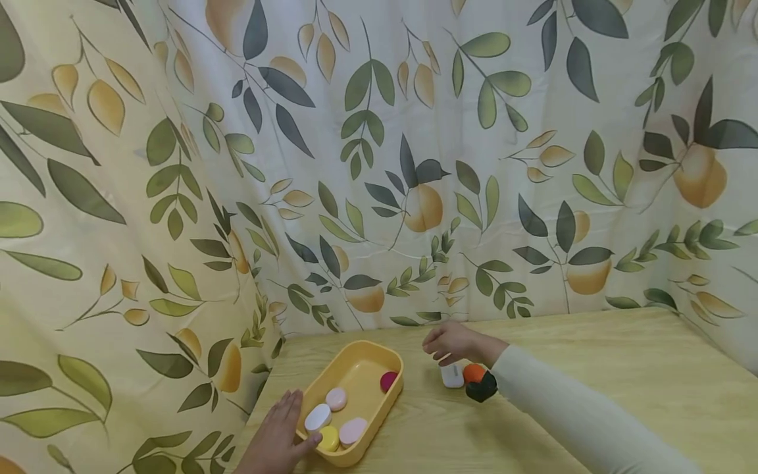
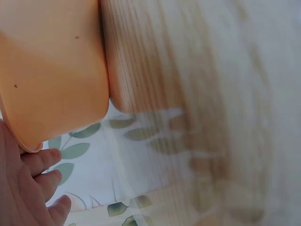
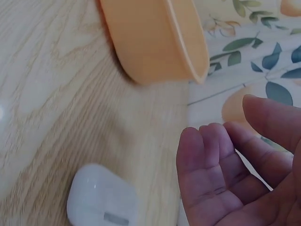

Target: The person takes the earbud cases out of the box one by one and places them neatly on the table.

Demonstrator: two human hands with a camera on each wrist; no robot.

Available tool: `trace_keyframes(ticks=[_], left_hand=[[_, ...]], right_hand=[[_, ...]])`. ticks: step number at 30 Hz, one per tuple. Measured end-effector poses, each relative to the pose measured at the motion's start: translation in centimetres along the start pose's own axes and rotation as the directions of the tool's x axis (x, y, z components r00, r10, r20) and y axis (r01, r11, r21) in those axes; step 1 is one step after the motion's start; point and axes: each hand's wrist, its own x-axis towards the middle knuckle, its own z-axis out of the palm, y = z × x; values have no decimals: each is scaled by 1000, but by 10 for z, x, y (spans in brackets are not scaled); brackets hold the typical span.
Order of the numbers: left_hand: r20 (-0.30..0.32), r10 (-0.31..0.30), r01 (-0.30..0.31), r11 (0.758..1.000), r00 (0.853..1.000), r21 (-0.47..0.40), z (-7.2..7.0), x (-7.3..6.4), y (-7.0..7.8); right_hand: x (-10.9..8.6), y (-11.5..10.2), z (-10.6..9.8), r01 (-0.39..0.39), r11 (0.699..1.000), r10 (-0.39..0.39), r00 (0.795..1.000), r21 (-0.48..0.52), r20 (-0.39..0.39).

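My left hand [image 1: 275, 434] rests against the near left corner of a yellow-orange plastic bin [image 1: 377, 421]. Its thumb lies over the rim, while the fingers, fairly straight, lie along the outer side. Several small round pieces sit in the bin: a dark red one [image 1: 388, 381], a yellow one [image 1: 328, 439], a white one [image 1: 318, 417] and pink ones [image 1: 336, 399]. Right of the bin, my right hand [image 1: 458, 343] hovers with loosely bent fingers and nothing between them. Below it stands a small white rounded case [image 3: 101, 197], like an earbud case.
Beside the white case lie an orange item [image 1: 474, 373] and a black angular item [image 1: 481, 388]; their kind is unclear. The light wooden table [image 1: 592, 355] extends to the right. A leaf-and-fruit patterned curtain [image 1: 414, 263] hangs behind the table and along its left side.
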Motion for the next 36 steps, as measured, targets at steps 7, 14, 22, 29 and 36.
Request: trace_keyframes(ticks=[7, 14, 22, 29, 36], left_hand=[[13, 18, -18, 1000, 1000, -16, 0, 1, -1], [-8, 26, -26, 1000, 1000, -2, 1, 2, 1], [14, 19, -19, 1000, 1000, 1, 0, 1, -1], [16, 8, -8, 1000, 1000, -7, -4, 0, 4], [28, 7, -7, 1000, 1000, 8, -4, 0, 3]], right_hand=[[9, -3, 14, 9, 998, -12, 999, 57, 47], [23, -8, 23, 22, 995, -31, 996, 98, 87], [29, -14, 38, 45, 987, -67, 987, 152, 143], [30, -18, 48, 51, 981, -81, 984, 186, 158], [34, -22, 61, 48, 980, -80, 984, 194, 159]])
